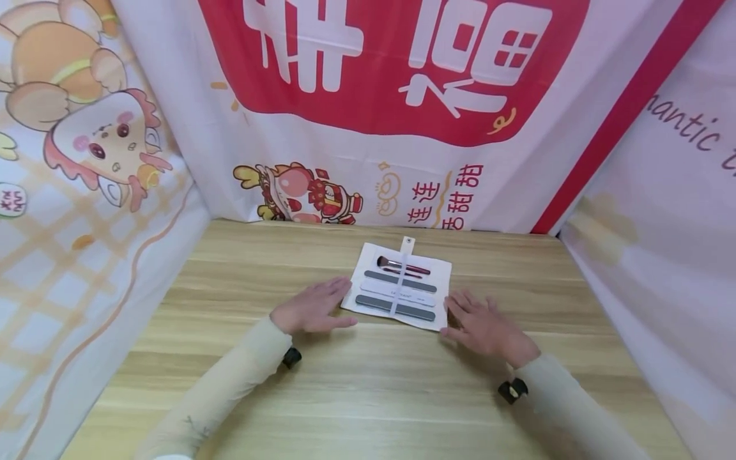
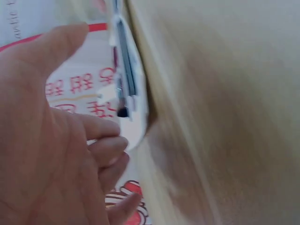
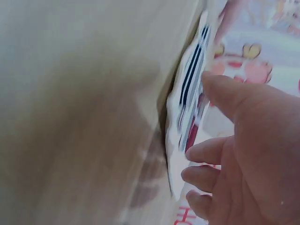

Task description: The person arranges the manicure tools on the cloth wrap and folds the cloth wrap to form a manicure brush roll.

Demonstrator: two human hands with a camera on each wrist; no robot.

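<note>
A white fold-out case (image 1: 370, 252) lies spread flat on the table. A clear strap across its middle holds a dark-red makeup brush (image 1: 416, 268), a thin dark-red tool (image 1: 411, 275), two grey nail files (image 1: 370, 300) and a white nail file (image 1: 374, 290). My left hand (image 1: 313, 308) is at the case's left edge, fingers extended, thumb apart. At the right edge is my right hand (image 1: 489, 327), its fingers spread and loosely bent. Neither hand grips anything; whether the fingertips touch the case is hard to tell. Both wrist views show the case (image 2: 136, 126) edge-on beside the fingers.
The wood-grain table (image 1: 368, 396) runs up to a printed white and red cloth (image 1: 368, 121) at the back. More printed cloth hangs along the left and right sides. A tab with a snap (image 1: 408, 243) sticks out from the case's far edge.
</note>
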